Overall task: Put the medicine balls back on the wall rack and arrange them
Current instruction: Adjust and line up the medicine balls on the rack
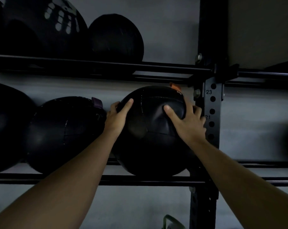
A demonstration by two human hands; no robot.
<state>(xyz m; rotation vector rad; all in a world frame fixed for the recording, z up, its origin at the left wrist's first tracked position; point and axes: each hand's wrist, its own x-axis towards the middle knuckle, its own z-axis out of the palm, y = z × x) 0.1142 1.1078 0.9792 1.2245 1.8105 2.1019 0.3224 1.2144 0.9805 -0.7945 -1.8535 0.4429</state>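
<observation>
Head view showed me clasping the orange-tabbed medicine ball (pixel 150 129) between left hand (pixel 117 118) and right hand (pixel 186 124), both pressing its sides, seated on the lower rack rail (pixel 140 180), purple-tabbed ball (pixel 65 134) just left.

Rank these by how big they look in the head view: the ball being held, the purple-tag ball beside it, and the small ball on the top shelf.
1. Held ball and purple-tag ball: look about alike, and the held one may sit nearer, so unranked.
2. Top-shelf ball: clearly smallest.
</observation>
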